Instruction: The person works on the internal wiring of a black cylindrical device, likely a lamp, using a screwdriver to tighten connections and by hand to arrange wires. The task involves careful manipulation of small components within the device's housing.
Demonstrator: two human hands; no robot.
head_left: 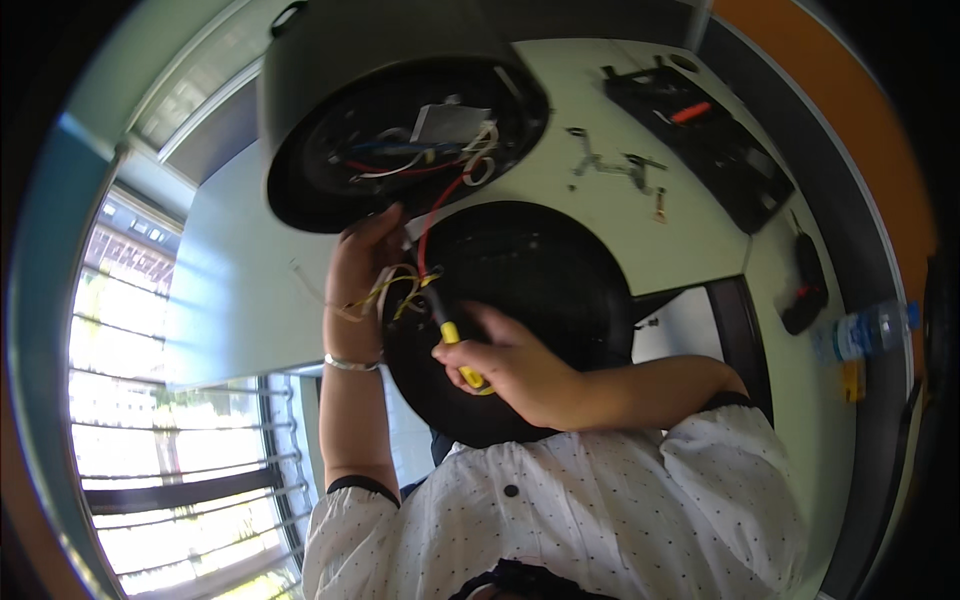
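A grey drum-shaped appliance (400, 40) lies tipped over, its open black underside facing me. Wires and a silvery plate (450, 124) show inside. My right hand (510, 365) is closed round a screwdriver (462, 350) with a yellow-and-black handle. Its upper end meets a red wire (427, 230) and yellow wires (385, 285) hanging from the appliance. My left hand (362, 255) is curled just below the appliance's rim, with the loose wires across it; what its fingers hold is hidden. Under both hands lies a large round black cover (530, 260).
On the pale table (560, 90) are small metal parts (610, 170) and an open black tool case (700, 140) with a red item in it. To the right lie a black-and-red tool (805, 280) and a plastic water bottle (870, 332). A barred window (180, 440) is at left.
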